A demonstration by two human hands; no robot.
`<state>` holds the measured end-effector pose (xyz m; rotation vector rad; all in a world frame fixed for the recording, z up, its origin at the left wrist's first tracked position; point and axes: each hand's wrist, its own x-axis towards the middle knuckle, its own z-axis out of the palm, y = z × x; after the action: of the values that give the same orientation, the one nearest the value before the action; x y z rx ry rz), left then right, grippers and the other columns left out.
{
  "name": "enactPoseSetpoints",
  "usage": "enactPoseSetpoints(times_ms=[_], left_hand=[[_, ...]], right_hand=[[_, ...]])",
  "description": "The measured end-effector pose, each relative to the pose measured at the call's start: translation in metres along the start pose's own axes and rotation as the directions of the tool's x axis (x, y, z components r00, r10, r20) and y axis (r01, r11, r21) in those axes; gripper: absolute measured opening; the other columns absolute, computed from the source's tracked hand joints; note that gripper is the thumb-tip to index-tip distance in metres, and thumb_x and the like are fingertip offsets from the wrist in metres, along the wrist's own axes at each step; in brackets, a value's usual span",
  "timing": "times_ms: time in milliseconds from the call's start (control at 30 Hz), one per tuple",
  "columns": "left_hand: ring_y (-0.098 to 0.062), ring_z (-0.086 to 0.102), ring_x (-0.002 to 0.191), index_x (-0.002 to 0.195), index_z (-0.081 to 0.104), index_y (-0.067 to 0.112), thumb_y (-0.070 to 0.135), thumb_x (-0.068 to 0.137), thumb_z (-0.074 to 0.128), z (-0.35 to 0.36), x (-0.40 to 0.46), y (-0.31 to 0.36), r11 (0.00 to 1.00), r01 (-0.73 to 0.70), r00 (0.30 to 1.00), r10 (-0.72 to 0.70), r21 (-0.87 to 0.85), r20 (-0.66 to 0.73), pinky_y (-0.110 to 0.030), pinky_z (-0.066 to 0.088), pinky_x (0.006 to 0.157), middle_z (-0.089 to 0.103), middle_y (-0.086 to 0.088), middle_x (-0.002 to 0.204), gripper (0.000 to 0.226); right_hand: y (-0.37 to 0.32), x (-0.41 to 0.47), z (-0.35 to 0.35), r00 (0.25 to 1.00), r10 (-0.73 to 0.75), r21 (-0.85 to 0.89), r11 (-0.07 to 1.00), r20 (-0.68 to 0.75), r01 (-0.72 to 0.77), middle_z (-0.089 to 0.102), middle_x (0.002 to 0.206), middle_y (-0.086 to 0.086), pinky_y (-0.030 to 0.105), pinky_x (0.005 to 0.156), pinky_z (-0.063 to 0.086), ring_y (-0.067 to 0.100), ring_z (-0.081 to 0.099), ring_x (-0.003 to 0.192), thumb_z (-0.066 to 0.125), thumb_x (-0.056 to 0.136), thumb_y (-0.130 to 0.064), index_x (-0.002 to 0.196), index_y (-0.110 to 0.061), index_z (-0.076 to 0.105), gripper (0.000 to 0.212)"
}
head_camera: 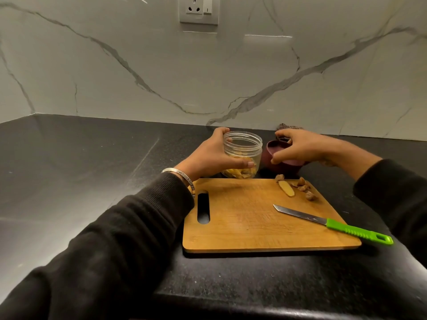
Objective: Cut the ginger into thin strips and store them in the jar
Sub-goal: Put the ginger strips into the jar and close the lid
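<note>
A clear plastic jar (245, 146) with no lid on stands just beyond the wooden cutting board (249, 225), with yellow ginger strips (238, 173) in its bottom. My left hand (208, 158) grips the jar from the left side. Right of the jar, my right hand (302, 148) curls its fingers and thumb round a dark maroon lid (277, 160). A ginger slice (286, 188) and brown peel scraps (305, 190) lie at the board's far right corner. A green-handled knife (335, 225) rests on the board's right part, blade pointing left.
The black stone counter (80, 158) stretches to the left and toward me. A marble wall (208, 77) with a socket (198, 10) rises behind. Some dark crumpled thing (288, 127) lies by the wall behind my right hand.
</note>
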<state>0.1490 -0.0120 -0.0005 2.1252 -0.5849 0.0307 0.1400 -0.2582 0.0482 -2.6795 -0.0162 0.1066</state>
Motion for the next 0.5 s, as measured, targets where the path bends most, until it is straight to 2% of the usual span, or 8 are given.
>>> enactPoseSetpoints(times_ms=[100,167,233,300,400,500], left_hand=[[-0.013,0.053,0.123,0.149,0.024,0.017,0.042,0.066,0.089,-0.001,0.0,0.0,1.0,0.012,1.0,-0.011,-0.016,0.014,-0.035,0.045,0.108,0.05,-0.001,0.14,0.108],[-0.013,0.054,0.123,0.147,0.026,0.017,0.044,0.065,0.09,-0.002,0.0,-0.001,1.0,0.018,1.0,-0.017,-0.022,0.024,-0.036,0.046,0.108,0.052,0.0,0.138,0.108],[-0.014,0.053,0.124,0.146,0.026,0.018,0.045,0.063,0.09,-0.003,0.001,-0.001,0.999,0.031,0.999,-0.03,-0.024,0.032,-0.036,0.045,0.109,0.052,-0.001,0.139,0.108],[-0.015,0.052,0.125,0.146,0.025,0.018,0.044,0.064,0.09,-0.003,0.001,-0.002,0.999,0.044,0.998,-0.043,-0.018,0.043,-0.035,0.045,0.108,0.05,-0.001,0.14,0.108],[-0.015,0.051,0.126,0.146,0.025,0.019,0.041,0.066,0.09,-0.003,0.001,-0.002,0.998,0.062,0.996,-0.061,-0.002,0.058,-0.034,0.044,0.108,0.049,0.0,0.141,0.105],[-0.014,0.052,0.124,0.145,0.028,0.019,0.041,0.065,0.091,-0.003,0.001,-0.004,0.998,0.069,0.996,-0.068,-0.006,0.049,-0.037,0.045,0.108,0.052,0.003,0.137,0.104]], right_hand=[[0.001,-0.003,-0.005,0.99,0.004,0.208,0.978,-0.138,0.025,0.029,0.155,0.01,0.048,0.089,0.055,0.036,0.042,0.129,0.076,0.083,-0.034,0.156,-0.037,0.023,0.09],[-0.003,-0.006,-0.009,0.972,0.026,0.38,0.922,-0.236,0.068,0.029,0.153,0.01,0.047,0.08,0.057,0.038,0.043,0.127,0.074,0.082,-0.036,0.153,-0.042,0.028,0.085],[-0.011,-0.013,-0.01,0.942,0.047,0.552,0.82,-0.332,0.153,0.036,0.144,0.011,0.04,0.071,0.057,0.035,0.046,0.121,0.073,0.081,-0.034,0.144,-0.038,0.04,0.071],[-0.02,-0.021,-0.01,0.912,0.072,0.682,0.688,-0.404,0.248,0.043,0.134,0.011,0.041,0.075,0.059,0.032,0.052,0.115,0.074,0.082,-0.031,0.136,-0.032,0.042,0.062],[-0.031,-0.03,-0.005,0.905,0.095,0.808,0.496,-0.414,0.317,0.047,0.129,0.01,0.046,0.086,0.058,0.029,0.059,0.11,0.077,0.082,-0.031,0.136,-0.028,0.032,0.071],[-0.04,-0.034,0.007,0.919,0.089,0.882,0.327,-0.385,0.338,0.048,0.128,0.01,0.047,0.086,0.059,0.032,0.061,0.11,0.076,0.082,-0.033,0.14,-0.03,0.035,0.07]])
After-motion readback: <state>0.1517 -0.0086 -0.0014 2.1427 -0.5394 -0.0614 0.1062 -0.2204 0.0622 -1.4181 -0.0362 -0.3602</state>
